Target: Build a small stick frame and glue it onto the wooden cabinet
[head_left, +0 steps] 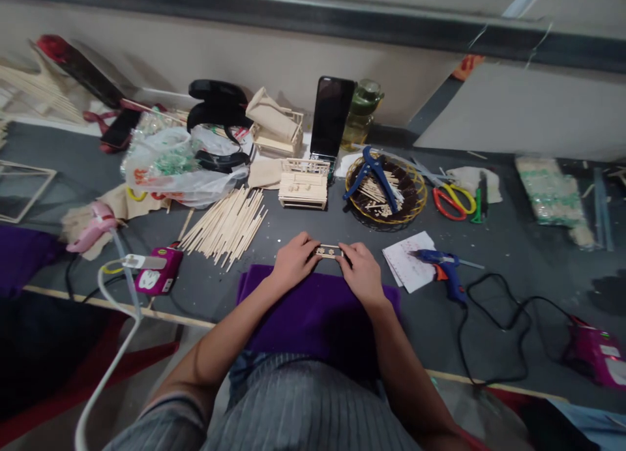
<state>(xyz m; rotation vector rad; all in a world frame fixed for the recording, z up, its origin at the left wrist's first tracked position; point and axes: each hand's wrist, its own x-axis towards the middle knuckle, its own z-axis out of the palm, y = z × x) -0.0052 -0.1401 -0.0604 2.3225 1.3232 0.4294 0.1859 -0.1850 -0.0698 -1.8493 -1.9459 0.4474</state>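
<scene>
Between my two hands is a small rectangular wooden stick frame [329, 251] with two flower-like pieces inside it. The fingers of my left hand [296, 262] pinch its left end. At its right end, the thumb and fingers of my right hand [360, 272] close on it. Both hands rest by the far edge of a folded purple cloth [308, 314]. Just beyond them stands a little wooden stick model [303, 189] with a railing and similar flower pieces on its front. A fan of loose thin wooden sticks [227, 226] lies left of my hands.
A wicker basket [421, 200] holds blue cutters [376, 177] and stick offcuts. On the right, a blue glue gun [447, 268] lies on white paper [408, 281], its black cord trailing to a magenta box [599, 353]. Left are another magenta box [159, 272] and a pink glue gun [95, 226].
</scene>
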